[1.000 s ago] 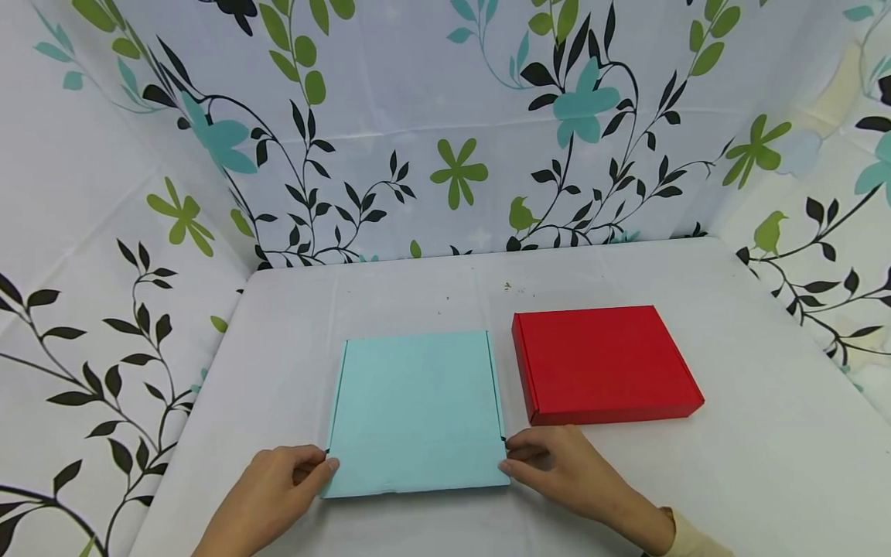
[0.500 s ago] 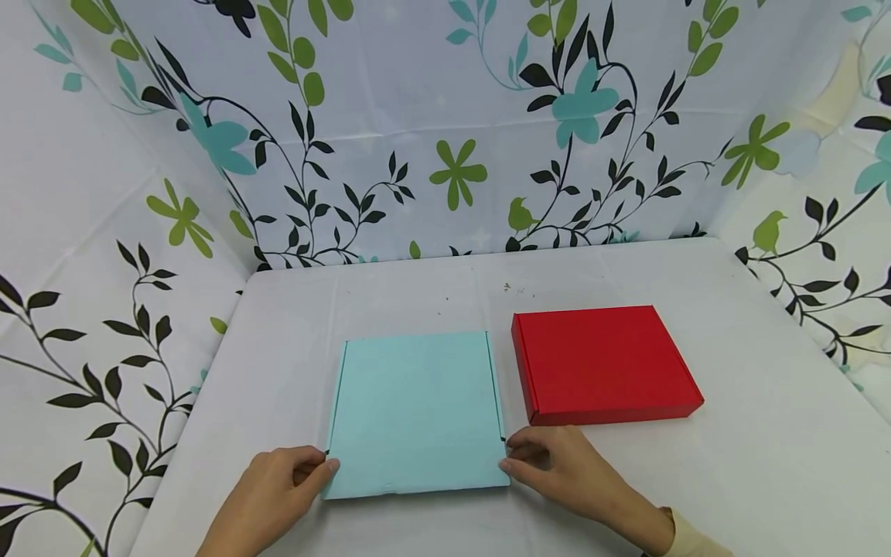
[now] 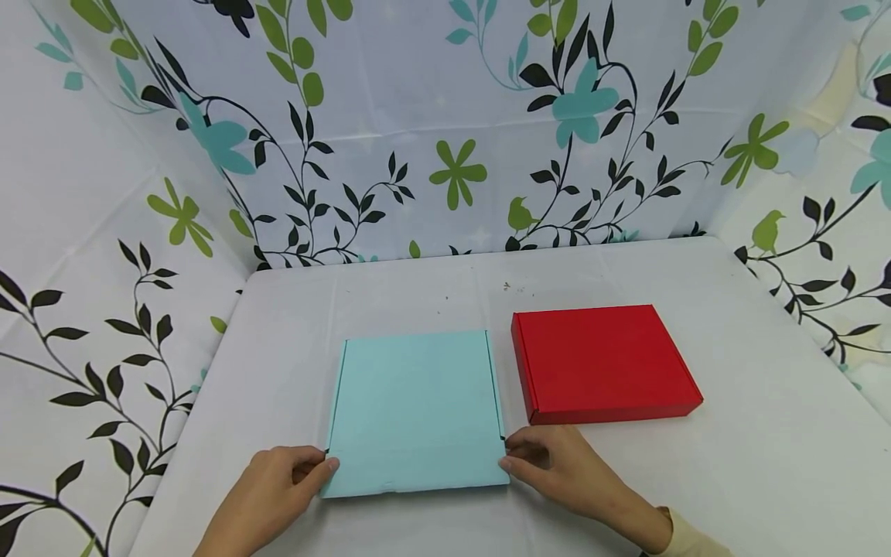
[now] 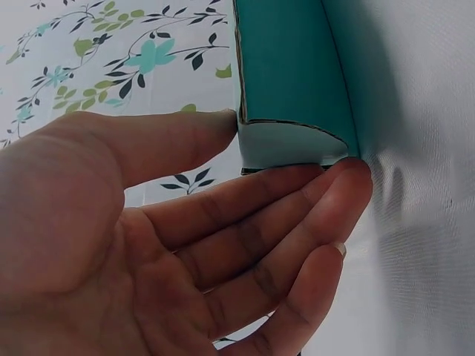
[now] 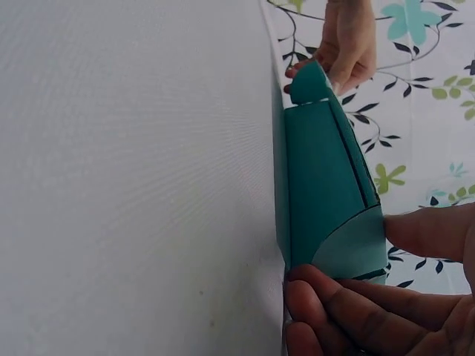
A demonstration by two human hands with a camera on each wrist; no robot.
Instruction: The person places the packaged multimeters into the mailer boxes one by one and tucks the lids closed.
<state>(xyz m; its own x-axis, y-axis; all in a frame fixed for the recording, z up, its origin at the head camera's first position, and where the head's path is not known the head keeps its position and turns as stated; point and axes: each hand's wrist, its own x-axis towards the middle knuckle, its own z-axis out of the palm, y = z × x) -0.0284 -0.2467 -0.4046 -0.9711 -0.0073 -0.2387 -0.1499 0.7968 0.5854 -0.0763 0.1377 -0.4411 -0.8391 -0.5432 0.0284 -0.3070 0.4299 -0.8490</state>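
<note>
A flat light teal cardboard box [image 3: 418, 410] lies on the white table near its front edge. My left hand [image 3: 322, 466] pinches the box's near-left corner, thumb on top and fingers beneath the small side flap [image 4: 286, 144]. My right hand [image 3: 506, 456] pinches the near-right corner in the same way, thumb above and fingertips [image 5: 312, 285] against the rounded flap [image 5: 349, 252]. The right wrist view looks along the box's [image 5: 319, 185] front side to the left hand [image 5: 341, 44] at the far end. The box stays flat on the table.
A shut red box [image 3: 602, 362] lies just right of the teal one, a narrow gap between them. The white table [image 3: 731, 480] is walled on three sides by floral cloth [image 3: 445, 131]. A few small crumbs [image 3: 511, 287] lie towards the back.
</note>
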